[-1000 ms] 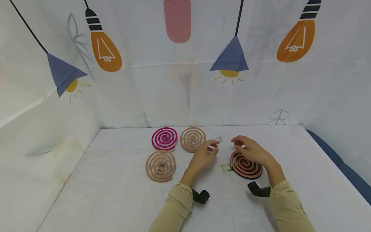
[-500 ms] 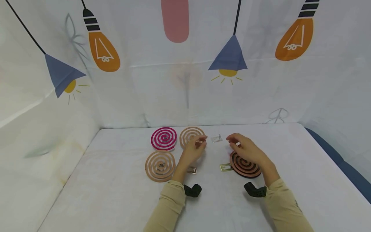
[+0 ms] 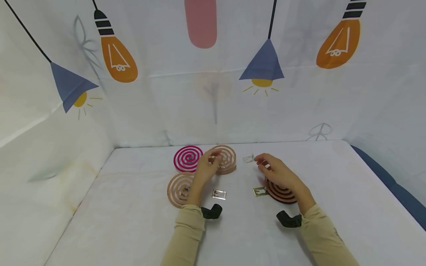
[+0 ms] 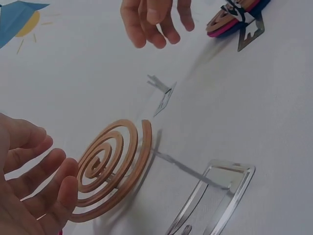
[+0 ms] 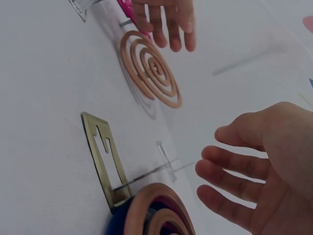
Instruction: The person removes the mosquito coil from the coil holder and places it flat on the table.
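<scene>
My left hand [image 3: 207, 168] is over the left edge of a tan mosquito coil [image 3: 229, 159], fingers loosely bent and holding nothing. In the left wrist view, this coil [image 4: 134, 176] appears raised off the table. Left of that hand lies a magenta mosquito coil [image 3: 186, 158]; a second tan coil [image 3: 178, 190] is partly hidden by the wrist. My right hand [image 3: 277, 171] hovers, fingers relaxed and nothing held, above a stack of coils [image 3: 281, 193] that it partly covers. The right wrist view shows a brass-coloured metal coil stand [image 5: 105, 156] beside the stack.
A silver metal coil stand [image 3: 219, 194] lies on the white table [image 3: 133, 221] between the arms. Another small stand [image 3: 248, 159] with a raised prong is at the back, between the hands. A printed white cloth [image 3: 186, 107] rises behind the table.
My left hand has moved left across the rear tan coil, uncovering the silver stand near its wrist. My right hand has shifted slightly left. The coils have stayed in place.
</scene>
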`<action>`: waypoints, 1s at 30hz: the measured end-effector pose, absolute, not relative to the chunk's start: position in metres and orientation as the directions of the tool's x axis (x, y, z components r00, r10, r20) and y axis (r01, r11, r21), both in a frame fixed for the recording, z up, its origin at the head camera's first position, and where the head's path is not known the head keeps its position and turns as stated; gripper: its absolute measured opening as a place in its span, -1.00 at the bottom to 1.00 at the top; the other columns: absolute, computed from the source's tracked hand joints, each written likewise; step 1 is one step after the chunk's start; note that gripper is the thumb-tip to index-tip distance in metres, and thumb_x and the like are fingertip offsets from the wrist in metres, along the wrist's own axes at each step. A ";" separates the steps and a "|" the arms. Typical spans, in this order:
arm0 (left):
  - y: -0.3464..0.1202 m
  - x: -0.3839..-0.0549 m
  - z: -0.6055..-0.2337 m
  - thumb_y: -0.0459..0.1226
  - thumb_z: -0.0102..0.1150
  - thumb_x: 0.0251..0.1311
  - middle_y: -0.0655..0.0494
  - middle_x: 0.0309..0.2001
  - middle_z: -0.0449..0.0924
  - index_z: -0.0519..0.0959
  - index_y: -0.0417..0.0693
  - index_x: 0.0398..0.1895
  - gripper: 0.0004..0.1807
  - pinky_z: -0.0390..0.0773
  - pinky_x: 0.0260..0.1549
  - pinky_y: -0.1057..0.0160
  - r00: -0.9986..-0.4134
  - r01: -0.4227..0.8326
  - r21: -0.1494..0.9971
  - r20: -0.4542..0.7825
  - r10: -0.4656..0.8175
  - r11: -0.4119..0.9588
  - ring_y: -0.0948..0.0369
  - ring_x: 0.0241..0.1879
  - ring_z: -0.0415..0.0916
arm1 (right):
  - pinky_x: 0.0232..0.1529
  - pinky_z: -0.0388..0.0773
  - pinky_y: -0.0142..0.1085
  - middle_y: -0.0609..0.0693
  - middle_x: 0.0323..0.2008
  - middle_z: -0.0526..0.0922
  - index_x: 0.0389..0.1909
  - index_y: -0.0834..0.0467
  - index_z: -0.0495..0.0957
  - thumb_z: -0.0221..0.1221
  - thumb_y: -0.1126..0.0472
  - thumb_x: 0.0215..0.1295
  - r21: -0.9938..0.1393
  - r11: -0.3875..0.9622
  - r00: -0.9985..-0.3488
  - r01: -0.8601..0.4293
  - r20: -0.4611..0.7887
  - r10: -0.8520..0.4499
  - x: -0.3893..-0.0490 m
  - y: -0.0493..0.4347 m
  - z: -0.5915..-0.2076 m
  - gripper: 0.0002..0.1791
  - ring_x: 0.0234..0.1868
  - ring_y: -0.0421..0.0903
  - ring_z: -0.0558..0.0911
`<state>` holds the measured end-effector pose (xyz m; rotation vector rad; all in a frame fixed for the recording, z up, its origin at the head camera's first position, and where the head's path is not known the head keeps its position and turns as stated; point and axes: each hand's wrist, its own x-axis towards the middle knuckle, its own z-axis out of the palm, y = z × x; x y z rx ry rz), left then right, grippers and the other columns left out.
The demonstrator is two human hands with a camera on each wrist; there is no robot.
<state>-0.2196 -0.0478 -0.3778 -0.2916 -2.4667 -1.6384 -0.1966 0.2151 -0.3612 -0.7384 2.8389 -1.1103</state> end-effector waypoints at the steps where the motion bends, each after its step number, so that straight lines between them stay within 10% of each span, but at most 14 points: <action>1: -0.050 -0.220 -0.377 -0.35 0.09 0.25 -0.13 -0.10 0.61 0.56 -0.19 0.04 -0.70 0.56 -0.32 0.27 -0.967 0.251 0.890 0.246 0.064 0.381 0.01 -0.17 0.61 | -0.07 0.51 -0.14 0.19 -0.02 0.57 0.13 0.27 0.39 0.00 0.29 0.39 -0.646 0.637 -0.890 -0.421 0.157 -0.429 -0.197 0.213 -0.361 -0.67 -0.02 0.02 0.55; 30: -0.075 -0.221 -0.372 -0.28 0.11 0.19 -0.12 -0.15 0.56 0.56 -0.16 0.06 -0.64 0.52 -0.19 0.08 -0.953 0.175 0.749 0.293 -0.082 0.639 0.05 -0.20 0.54 | -0.02 0.52 -0.04 0.28 -0.02 0.52 0.20 0.33 0.33 0.01 0.33 0.36 -0.671 0.588 -0.875 -0.452 0.205 -0.438 -0.218 0.178 -0.374 -0.59 -0.03 0.10 0.57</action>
